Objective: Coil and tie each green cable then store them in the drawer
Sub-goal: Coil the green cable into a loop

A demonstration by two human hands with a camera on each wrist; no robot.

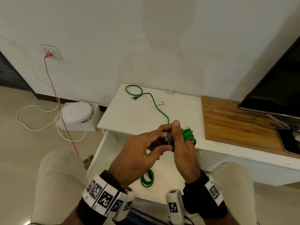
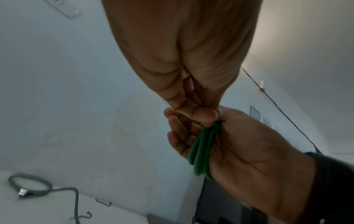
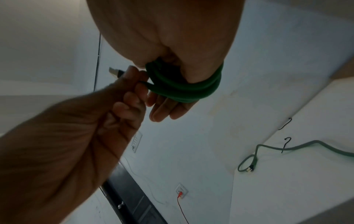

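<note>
A green cable coil (image 1: 189,135) is wound in several loops round the straight fingers of my right hand (image 1: 184,143), thumb upright. My left hand (image 1: 146,150) pinches that cable's plug end (image 1: 165,135) right beside the loops. The right wrist view shows the coil (image 3: 184,89) round the fingers and the plug (image 3: 114,72) sticking out of my left hand (image 3: 132,87). In the left wrist view the coil (image 2: 201,154) lies across the right palm. A second green cable (image 1: 152,99) lies loose on the white table (image 1: 129,117). A coiled green cable (image 1: 147,178) rests in the open drawer (image 1: 167,171).
Two black ties (image 1: 169,92) (image 1: 162,103) lie on the table near the loose cable. A wooden top (image 1: 235,124) with a TV (image 1: 276,88) is at the right. On the floor at left stand a white round device in a box (image 1: 76,114) and a red cord (image 1: 55,95).
</note>
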